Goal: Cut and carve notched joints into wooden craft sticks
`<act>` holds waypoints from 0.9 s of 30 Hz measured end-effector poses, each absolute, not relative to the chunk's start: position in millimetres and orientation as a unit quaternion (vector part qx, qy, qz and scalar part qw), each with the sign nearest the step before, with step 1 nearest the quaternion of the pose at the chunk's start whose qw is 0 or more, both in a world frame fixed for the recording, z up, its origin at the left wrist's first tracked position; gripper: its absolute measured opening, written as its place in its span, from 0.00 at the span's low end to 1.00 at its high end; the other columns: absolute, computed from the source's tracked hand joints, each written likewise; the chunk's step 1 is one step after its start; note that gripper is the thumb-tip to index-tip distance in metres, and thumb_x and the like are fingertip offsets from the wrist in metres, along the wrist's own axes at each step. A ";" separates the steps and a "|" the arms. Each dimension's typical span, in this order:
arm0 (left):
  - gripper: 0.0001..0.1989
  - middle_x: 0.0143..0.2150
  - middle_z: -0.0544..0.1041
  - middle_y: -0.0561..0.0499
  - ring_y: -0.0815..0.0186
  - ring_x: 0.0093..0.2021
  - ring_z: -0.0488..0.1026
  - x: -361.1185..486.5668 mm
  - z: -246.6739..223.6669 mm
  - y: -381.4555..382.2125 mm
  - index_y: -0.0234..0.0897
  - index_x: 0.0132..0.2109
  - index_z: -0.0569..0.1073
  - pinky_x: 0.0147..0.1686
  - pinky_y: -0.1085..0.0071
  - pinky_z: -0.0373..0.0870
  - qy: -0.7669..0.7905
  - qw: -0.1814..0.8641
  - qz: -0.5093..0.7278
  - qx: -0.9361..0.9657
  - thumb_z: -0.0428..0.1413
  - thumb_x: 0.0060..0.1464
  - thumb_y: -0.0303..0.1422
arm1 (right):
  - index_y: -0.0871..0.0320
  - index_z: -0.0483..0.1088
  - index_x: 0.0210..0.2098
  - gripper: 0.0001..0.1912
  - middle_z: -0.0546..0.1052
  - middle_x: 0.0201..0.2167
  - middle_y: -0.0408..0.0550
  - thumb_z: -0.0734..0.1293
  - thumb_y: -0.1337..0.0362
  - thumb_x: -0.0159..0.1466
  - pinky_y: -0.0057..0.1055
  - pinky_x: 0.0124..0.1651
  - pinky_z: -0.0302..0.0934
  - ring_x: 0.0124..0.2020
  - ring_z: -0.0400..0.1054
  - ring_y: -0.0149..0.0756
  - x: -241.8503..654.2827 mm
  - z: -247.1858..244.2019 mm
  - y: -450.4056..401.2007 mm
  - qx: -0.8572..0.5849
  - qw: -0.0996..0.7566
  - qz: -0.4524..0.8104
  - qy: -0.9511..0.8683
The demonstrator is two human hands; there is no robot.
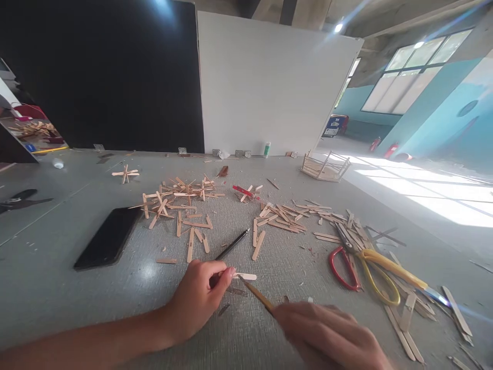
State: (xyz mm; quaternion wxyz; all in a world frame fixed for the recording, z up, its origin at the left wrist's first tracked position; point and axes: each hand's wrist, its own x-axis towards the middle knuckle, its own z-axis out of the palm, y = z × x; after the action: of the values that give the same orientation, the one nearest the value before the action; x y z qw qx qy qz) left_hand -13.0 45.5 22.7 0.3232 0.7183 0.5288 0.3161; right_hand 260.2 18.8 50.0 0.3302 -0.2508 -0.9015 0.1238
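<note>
To me, the left hand (202,290) hides one end of the craft stick (248,277); the right hand (327,331) looks blurred.

The thin stick (249,277) is pale cream, the slender tool (259,297) ochre with a dark tip. The scissors (348,246) have one red and one yellow loop; the tabletop (246,339) is finely streaked grey.

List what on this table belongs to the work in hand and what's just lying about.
In the work:
- wooden stick, in the left hand
- thin tool, in the right hand, tip at the stick
- probably the loose sticks and scissors

Apparently just lying about:
- black phone
- crumpled white scrap
</note>
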 end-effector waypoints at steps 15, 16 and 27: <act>0.24 0.20 0.50 0.61 0.72 0.21 0.48 -14.1 12.4 42.4 0.40 0.25 0.52 0.23 0.72 0.45 0.511 0.241 0.347 0.748 0.46 0.70 0.39 | 0.51 0.74 0.54 0.18 0.78 0.29 0.40 0.65 0.69 0.65 0.25 0.31 0.70 0.26 0.73 0.29 254.6 54.8 23.2 -0.415 0.250 0.209 -0.850; 0.23 0.20 0.51 0.61 0.72 0.21 0.49 -14.3 11.7 41.1 0.39 0.25 0.53 0.24 0.72 0.45 0.505 0.234 0.346 0.755 0.46 0.70 0.38 | 0.50 0.71 0.58 0.20 0.79 0.31 0.41 0.64 0.68 0.67 0.26 0.33 0.71 0.28 0.74 0.30 255.1 54.3 24.8 -0.428 0.239 0.211 -0.846; 0.21 0.19 0.59 0.60 0.72 0.19 0.53 -17.5 2.5 38.2 0.39 0.27 0.62 0.24 0.72 0.48 0.494 0.133 0.308 0.802 0.44 0.72 0.35 | 0.47 0.71 0.57 0.24 0.81 0.33 0.41 0.67 0.71 0.64 0.27 0.38 0.72 0.33 0.77 0.32 254.7 50.7 23.7 -0.454 0.199 0.217 -0.841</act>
State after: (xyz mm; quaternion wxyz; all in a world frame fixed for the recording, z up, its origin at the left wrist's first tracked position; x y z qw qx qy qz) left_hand -17.5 38.2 2.5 0.1333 0.8023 0.4937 0.3079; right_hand 254.7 23.7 50.7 0.1991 -0.4544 -0.8408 0.2165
